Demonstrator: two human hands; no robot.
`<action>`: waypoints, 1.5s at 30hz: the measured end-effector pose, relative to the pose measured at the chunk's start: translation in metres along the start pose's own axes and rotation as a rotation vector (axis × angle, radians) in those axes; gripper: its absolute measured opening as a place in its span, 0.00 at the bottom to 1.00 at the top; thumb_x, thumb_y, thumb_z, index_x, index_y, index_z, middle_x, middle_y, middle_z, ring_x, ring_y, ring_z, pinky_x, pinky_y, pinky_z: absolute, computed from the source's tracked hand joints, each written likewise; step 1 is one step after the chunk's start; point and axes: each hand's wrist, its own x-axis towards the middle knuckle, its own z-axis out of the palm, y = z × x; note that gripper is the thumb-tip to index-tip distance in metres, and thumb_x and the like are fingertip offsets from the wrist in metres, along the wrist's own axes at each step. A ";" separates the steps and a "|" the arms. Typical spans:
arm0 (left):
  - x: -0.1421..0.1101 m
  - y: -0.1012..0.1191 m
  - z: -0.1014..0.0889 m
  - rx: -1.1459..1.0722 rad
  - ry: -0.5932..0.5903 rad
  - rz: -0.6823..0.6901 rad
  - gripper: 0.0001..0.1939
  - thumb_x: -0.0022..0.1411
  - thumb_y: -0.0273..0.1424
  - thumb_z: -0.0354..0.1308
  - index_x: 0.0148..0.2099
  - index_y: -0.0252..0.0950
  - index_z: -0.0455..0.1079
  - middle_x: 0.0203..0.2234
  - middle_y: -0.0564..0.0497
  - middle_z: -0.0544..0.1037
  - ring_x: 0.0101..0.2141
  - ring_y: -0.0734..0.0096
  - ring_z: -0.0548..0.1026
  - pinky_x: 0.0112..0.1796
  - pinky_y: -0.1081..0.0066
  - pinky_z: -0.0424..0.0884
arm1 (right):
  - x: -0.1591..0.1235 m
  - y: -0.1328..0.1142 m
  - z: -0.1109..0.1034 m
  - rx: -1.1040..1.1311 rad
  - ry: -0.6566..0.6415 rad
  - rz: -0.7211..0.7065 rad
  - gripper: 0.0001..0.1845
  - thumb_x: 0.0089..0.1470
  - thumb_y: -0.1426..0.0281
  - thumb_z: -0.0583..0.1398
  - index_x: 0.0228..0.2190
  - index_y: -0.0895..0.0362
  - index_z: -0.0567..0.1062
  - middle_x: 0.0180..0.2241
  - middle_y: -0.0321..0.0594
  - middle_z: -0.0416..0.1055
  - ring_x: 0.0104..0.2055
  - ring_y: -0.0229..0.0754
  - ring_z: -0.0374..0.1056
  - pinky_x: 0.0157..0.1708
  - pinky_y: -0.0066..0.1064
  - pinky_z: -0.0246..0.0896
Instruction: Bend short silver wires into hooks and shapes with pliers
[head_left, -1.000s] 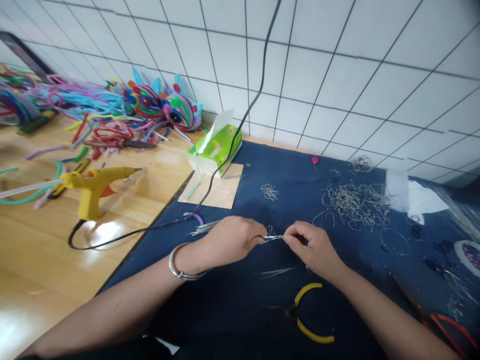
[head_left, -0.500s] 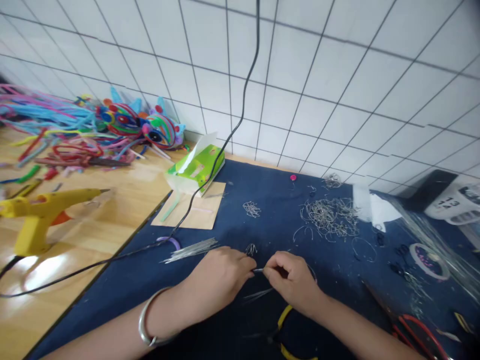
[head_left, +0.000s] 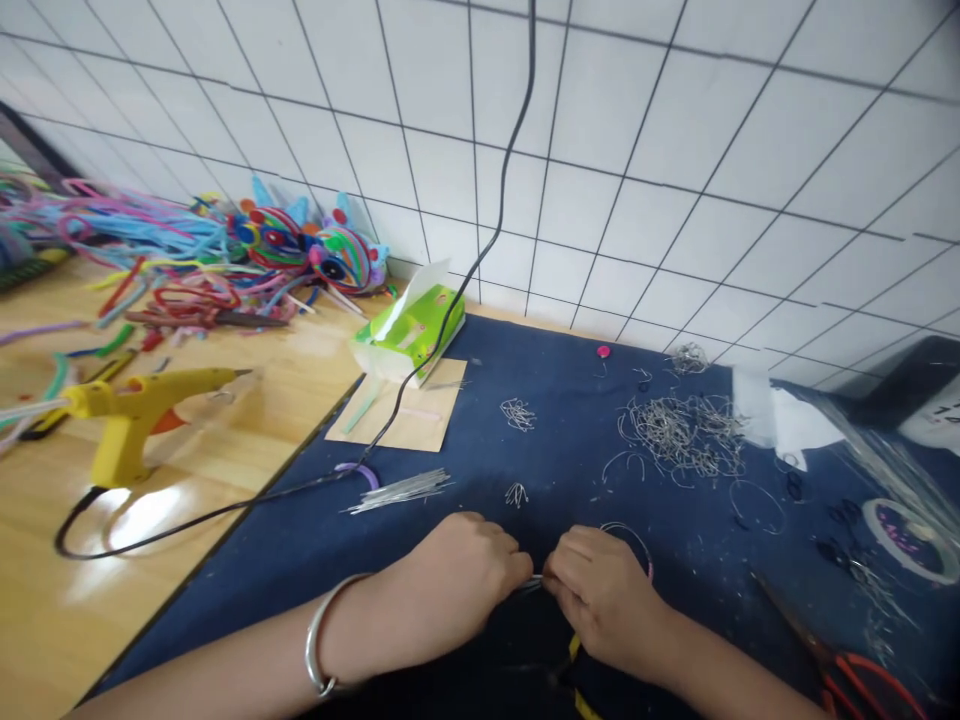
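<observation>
Side by side over the dark blue mat, my left hand (head_left: 461,572) and my right hand (head_left: 604,595) are both closed in a pinch. A short stretch of thin silvery wire (head_left: 533,583) shows between their fingertips; whether it is one strand or several I cannot tell. Past the hands lies a small cluster of bent wire pieces (head_left: 516,495), with a similar cluster (head_left: 517,414) behind it. Straight wires (head_left: 401,490) lie in a bundle beyond my left hand. Yellow-handled pliers (head_left: 585,706) are mostly hidden below my right hand. A thin ring (head_left: 637,540) shows behind that hand.
A tangled pile of bent wires (head_left: 679,435) lies right of centre. Red-handled scissors (head_left: 862,680) sit at lower right. On the left are a yellow glue gun (head_left: 142,405) with its black cord, a green tissue pack (head_left: 416,330) and colourful pipe cleaners (head_left: 150,230). A tiled wall stands behind.
My hands have come nearer each other, and less wire shows between them. They now appear lower in the picture and cover more of the pliers. The camera has also swung.
</observation>
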 end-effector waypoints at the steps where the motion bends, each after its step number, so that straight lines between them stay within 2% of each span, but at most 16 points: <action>1: 0.000 0.000 0.000 0.005 -0.005 -0.008 0.08 0.51 0.20 0.49 0.30 0.38 0.63 0.23 0.54 0.71 0.25 0.68 0.69 0.26 0.69 0.60 | 0.000 0.001 0.001 -0.017 -0.004 -0.008 0.09 0.51 0.77 0.49 0.22 0.58 0.62 0.22 0.36 0.61 0.27 0.36 0.54 0.28 0.30 0.45; 6: 0.000 -0.002 0.001 -0.005 -0.026 -0.036 0.06 0.51 0.21 0.49 0.31 0.37 0.63 0.23 0.53 0.72 0.25 0.69 0.69 0.26 0.70 0.60 | 0.000 0.006 0.006 -0.098 -0.010 -0.038 0.10 0.52 0.76 0.49 0.22 0.58 0.62 0.22 0.37 0.60 0.27 0.37 0.52 0.28 0.32 0.44; 12: 0.003 -0.006 -0.001 -0.066 -0.020 -0.103 0.07 0.59 0.26 0.46 0.30 0.37 0.62 0.24 0.53 0.73 0.28 0.70 0.72 0.28 0.72 0.62 | -0.004 0.012 0.012 -0.103 0.088 -0.036 0.10 0.53 0.77 0.48 0.23 0.58 0.65 0.23 0.37 0.60 0.27 0.37 0.53 0.28 0.32 0.45; 17: 0.003 -0.007 -0.001 -0.048 -0.020 -0.098 0.07 0.59 0.26 0.45 0.29 0.37 0.62 0.24 0.54 0.73 0.28 0.70 0.72 0.28 0.73 0.62 | -0.003 0.011 0.015 -0.066 0.136 0.004 0.12 0.55 0.76 0.48 0.23 0.58 0.66 0.23 0.37 0.60 0.28 0.37 0.53 0.30 0.31 0.47; 22: 0.001 -0.007 -0.004 -0.038 -0.031 -0.114 0.07 0.60 0.28 0.45 0.30 0.37 0.62 0.24 0.53 0.73 0.27 0.69 0.73 0.27 0.73 0.62 | -0.002 0.011 0.015 -0.058 0.125 0.014 0.10 0.55 0.74 0.50 0.26 0.57 0.68 0.25 0.38 0.60 0.30 0.38 0.54 0.31 0.32 0.48; 30: -0.002 -0.012 -0.007 -0.065 -0.058 -0.097 0.07 0.60 0.31 0.47 0.31 0.38 0.64 0.24 0.55 0.74 0.28 0.69 0.73 0.27 0.73 0.60 | -0.007 0.013 0.014 -0.080 0.087 -0.040 0.09 0.54 0.76 0.50 0.30 0.57 0.69 0.27 0.38 0.61 0.31 0.38 0.53 0.32 0.33 0.49; 39: -0.006 -0.017 -0.017 -0.114 -0.059 -0.097 0.10 0.61 0.33 0.47 0.30 0.37 0.65 0.24 0.54 0.73 0.27 0.71 0.72 0.28 0.74 0.60 | -0.008 0.013 0.016 -0.114 0.092 -0.072 0.09 0.52 0.78 0.50 0.28 0.58 0.69 0.27 0.38 0.61 0.31 0.38 0.55 0.32 0.32 0.49; 42: -0.007 -0.024 -0.019 -0.112 -0.025 -0.147 0.11 0.61 0.32 0.46 0.30 0.37 0.65 0.24 0.54 0.73 0.27 0.72 0.72 0.29 0.74 0.60 | -0.008 0.013 0.016 -0.100 0.093 -0.075 0.09 0.51 0.79 0.51 0.29 0.58 0.69 0.27 0.38 0.61 0.31 0.38 0.55 0.33 0.33 0.50; 45: -0.005 -0.032 -0.017 -0.113 0.090 -0.260 0.09 0.61 0.31 0.46 0.33 0.37 0.66 0.26 0.53 0.73 0.30 0.71 0.71 0.31 0.74 0.61 | -0.007 0.012 0.015 -0.090 0.100 -0.079 0.09 0.52 0.78 0.50 0.29 0.58 0.69 0.27 0.38 0.61 0.31 0.38 0.54 0.33 0.33 0.49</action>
